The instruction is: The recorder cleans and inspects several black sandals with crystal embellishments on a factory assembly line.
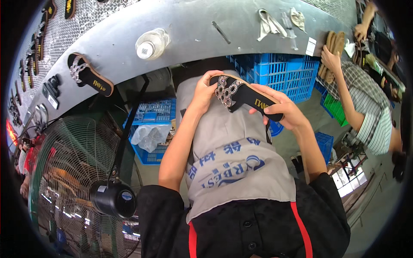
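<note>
Above my lap I hold a black slide sandal [247, 95] with a glittery cut-out strap [227, 91], its toe end to the left. My left hand [205, 91] is closed on the toe end beside the strap. The heel end is gripped by my right hand [287, 109], thumb on the insole and fingers round the edge. A similar sandal [91, 75] lies on the metal bench [189, 30] at the left, apart from my hands.
On the bench are a plastic bottle [152, 44], white cloths [270, 25] and a dark strip [221, 32]. Blue crates [284, 74] stand beneath. A large fan [81, 185] is at the left. A co-worker's hand [331, 59] holds tan soles at the right.
</note>
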Tool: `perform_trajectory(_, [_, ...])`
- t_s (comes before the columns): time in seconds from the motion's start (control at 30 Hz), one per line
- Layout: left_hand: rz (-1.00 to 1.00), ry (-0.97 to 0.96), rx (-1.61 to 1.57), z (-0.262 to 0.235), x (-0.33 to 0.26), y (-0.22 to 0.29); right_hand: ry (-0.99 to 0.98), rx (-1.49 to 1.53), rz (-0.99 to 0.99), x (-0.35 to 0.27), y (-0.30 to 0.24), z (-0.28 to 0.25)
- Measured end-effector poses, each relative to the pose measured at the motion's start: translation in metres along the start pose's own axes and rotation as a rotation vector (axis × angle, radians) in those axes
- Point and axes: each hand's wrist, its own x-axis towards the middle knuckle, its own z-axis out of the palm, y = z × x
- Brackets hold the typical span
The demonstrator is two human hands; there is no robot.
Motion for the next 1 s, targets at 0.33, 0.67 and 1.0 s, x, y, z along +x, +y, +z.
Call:
perform_trajectory(0.33, [-0.169,0.174,-0.878,-0.008,0.053,-0.053,0.138,0.056,0.08,0.071,-0.031,-0.016])
perform_trajectory(0.67, [-0.305,0.022,-1.3,0.025,0.048,-0.036,0.253,0.142,0.138,0.077,-0.051,0.004])
perform_trajectory(1.0, [-0.353,0.063,-1.24,0.025,0.046,-0.033,0.368,0.129,0.196,0.08,-0.06,0.014])
